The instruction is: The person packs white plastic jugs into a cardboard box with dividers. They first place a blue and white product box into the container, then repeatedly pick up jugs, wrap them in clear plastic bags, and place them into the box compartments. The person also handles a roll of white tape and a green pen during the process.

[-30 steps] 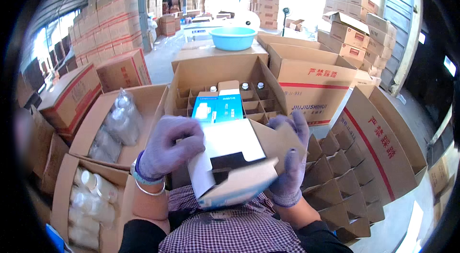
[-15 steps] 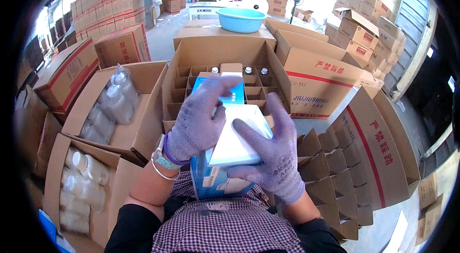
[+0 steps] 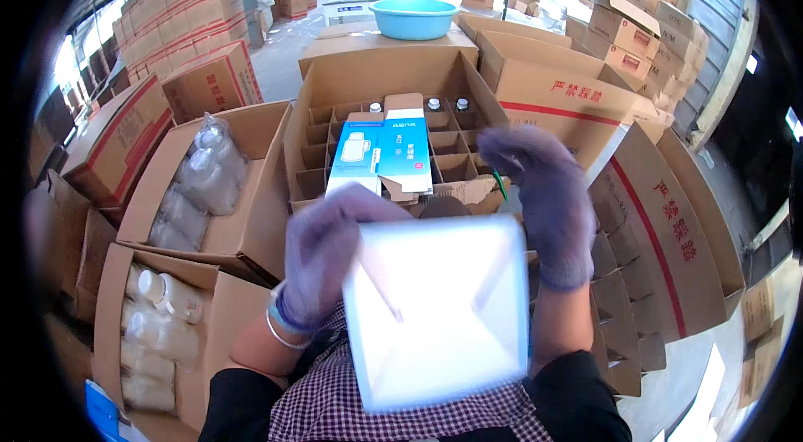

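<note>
Right in front of me is a small white-and-blue carton (image 3: 439, 316), its white side toward me and blurred, with folded creases running inward. My left hand (image 3: 326, 254), in a grey-purple glove, is closed on its upper left edge. My right hand (image 3: 544, 199), gloved alike, is raised off the carton at its upper right. Its fingers curve leftward and are smeared by motion. A thin green thing (image 3: 500, 184) shows by those fingers; whether they touch it I cannot make out. Beyond, a blue printed carton (image 3: 381, 149) lies on the divided shipping box (image 3: 309, 74).
White-capped bottles (image 3: 434, 104) stand in the divided box. At the left, open boxes hold bagged clear containers (image 3: 209, 174) and white bottles (image 3: 171, 296). Another box with cardboard dividers (image 3: 619, 316) is at the right. A light-blue basin (image 3: 414, 20) sits farther back.
The carton has tipped so its white side faces me. My right hand has lifted off it, up and to the right; my left hand has moved down onto its edge.
</note>
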### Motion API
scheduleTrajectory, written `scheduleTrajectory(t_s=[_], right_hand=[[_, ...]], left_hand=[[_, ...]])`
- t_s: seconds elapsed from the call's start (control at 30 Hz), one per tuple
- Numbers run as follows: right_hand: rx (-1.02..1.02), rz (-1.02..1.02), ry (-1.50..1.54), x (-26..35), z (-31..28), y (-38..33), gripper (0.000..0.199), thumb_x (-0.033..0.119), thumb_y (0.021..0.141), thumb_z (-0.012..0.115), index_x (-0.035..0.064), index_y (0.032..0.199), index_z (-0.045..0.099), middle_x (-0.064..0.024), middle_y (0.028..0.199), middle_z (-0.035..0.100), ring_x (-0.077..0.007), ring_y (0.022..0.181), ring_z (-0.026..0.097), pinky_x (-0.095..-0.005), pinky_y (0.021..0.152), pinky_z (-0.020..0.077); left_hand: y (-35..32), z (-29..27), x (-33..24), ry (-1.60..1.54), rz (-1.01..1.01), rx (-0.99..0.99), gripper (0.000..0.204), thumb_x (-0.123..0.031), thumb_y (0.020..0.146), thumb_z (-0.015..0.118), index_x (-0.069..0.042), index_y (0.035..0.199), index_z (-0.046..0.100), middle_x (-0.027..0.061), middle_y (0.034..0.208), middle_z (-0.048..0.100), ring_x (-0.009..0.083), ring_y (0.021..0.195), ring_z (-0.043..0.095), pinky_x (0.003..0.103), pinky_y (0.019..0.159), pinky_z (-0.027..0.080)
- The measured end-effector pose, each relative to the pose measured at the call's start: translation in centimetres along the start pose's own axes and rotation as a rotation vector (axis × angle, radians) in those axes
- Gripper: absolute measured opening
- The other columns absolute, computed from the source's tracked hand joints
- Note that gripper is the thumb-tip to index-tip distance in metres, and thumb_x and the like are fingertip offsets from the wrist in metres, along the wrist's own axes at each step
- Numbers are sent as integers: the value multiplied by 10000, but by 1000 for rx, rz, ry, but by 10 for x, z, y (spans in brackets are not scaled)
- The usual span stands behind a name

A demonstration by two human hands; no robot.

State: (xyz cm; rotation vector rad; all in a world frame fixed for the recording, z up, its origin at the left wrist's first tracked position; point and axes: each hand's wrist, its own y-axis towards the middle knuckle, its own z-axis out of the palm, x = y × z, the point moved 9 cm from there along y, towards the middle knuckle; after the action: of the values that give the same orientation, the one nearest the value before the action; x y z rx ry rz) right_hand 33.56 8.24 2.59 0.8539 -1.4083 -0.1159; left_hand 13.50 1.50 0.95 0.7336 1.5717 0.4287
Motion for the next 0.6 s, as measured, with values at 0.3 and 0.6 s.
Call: scheduleTrajectory(t_s=[0.3, 0.6], right_hand=[[268, 661, -265, -64, -67, -6, 790, 443, 779, 782, -17, 1385, 567, -161, 1238, 657, -252, 1132, 618, -354, 1028, 477], [-942, 605, -1074, 208, -240, -299, 523, 403, 843, 794, 30, 1184, 660, -85, 992, 691, -186, 959, 637, -366, 946, 501]], left_hand=[[29, 33, -38, 299, 641, 194, 534, -492, 826, 731, -29, 1089, 687, 192, 1136, 665, 356, 1047, 647, 460, 929, 507], [-18, -103, 438, 1372, -493, 655, 1323, -428, 549, 933, -56, 1584, 198, 226, 1584, 324, 412, 1380, 444, 481, 1137, 399]])
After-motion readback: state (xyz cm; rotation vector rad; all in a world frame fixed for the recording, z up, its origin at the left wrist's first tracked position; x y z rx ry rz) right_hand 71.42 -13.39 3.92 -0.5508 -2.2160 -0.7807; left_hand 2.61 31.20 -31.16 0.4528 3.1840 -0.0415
